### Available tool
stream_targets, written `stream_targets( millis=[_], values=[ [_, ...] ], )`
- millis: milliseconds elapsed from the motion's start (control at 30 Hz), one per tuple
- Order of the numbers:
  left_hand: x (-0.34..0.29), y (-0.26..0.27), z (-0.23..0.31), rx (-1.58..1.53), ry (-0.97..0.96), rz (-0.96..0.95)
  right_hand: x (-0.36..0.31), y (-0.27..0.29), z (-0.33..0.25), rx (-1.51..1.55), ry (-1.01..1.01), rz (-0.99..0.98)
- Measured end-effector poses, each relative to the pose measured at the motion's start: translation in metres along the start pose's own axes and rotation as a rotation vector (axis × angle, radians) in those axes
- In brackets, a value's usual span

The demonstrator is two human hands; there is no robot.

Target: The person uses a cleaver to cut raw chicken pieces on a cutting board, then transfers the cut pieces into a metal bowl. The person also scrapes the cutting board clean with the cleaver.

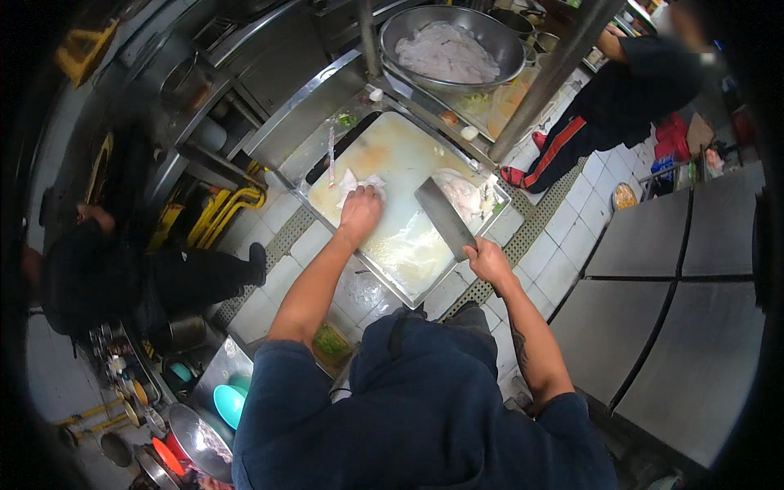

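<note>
A large rectangular cleaver (443, 217) is in my right hand (488, 260), its fingers wrapped round the handle. The blade is over the right side of a wide pale cutting board (400, 159), beside a heap of whitish raw flesh (459, 194). On the board's left side my left hand (362, 212) is closed on a smaller clump of whitish raw flesh (349, 181). The fingertips are partly hidden, and the exact kind of flesh cannot be told. A thin speckled strip (331, 155) lies by the board's left edge.
A big metal bowl (453, 49) of whitish flesh stands beyond the board, near a slanting metal post (555, 77). One person (629, 98) is at far right, another (163, 278) at left. Steel cabinets (678, 302) stand at right. Turquoise bowls (230, 403) are at lower left.
</note>
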State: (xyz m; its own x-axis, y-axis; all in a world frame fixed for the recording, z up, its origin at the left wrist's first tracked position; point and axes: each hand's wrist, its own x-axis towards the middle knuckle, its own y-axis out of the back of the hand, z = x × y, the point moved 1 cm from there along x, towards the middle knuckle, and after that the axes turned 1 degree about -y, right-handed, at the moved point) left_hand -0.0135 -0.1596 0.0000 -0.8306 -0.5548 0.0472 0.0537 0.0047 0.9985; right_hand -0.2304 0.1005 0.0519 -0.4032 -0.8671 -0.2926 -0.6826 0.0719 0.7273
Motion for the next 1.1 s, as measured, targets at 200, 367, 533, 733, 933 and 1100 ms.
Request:
stream_targets(
  millis=[200, 367, 533, 733, 933, 1100],
  values=[
    [0.026, 0.035, 0.02, -0.64, 0.07, -0.188, 0.004, -0.009, 0.022, 0.016, -0.068, 0.02],
    [0.028, 0.031, 0.032, -0.621, -0.277, -0.777, 0.0, -0.009, 0.015, 0.052, -0.096, 0.03],
    [0.056, 0.017, 0.066, -0.281, -0.151, -0.536, 0.002, -0.009, 0.015, 0.053, -0.081, 0.028],
    [-0.003, 0.018, 0.06, -0.413, -0.193, -0.173, -0.011, -0.017, 0.015, 0.033, -0.046, 0.104],
    [-0.101, 0.008, 0.058, -0.531, -0.107, 0.155, -0.052, -0.047, -0.045, 0.081, -0.003, 0.052],
    [-0.112, 0.006, 0.065, -0.474, -0.081, 0.194, -0.052, -0.062, -0.05, -0.041, 0.053, -0.126]
  ],
)
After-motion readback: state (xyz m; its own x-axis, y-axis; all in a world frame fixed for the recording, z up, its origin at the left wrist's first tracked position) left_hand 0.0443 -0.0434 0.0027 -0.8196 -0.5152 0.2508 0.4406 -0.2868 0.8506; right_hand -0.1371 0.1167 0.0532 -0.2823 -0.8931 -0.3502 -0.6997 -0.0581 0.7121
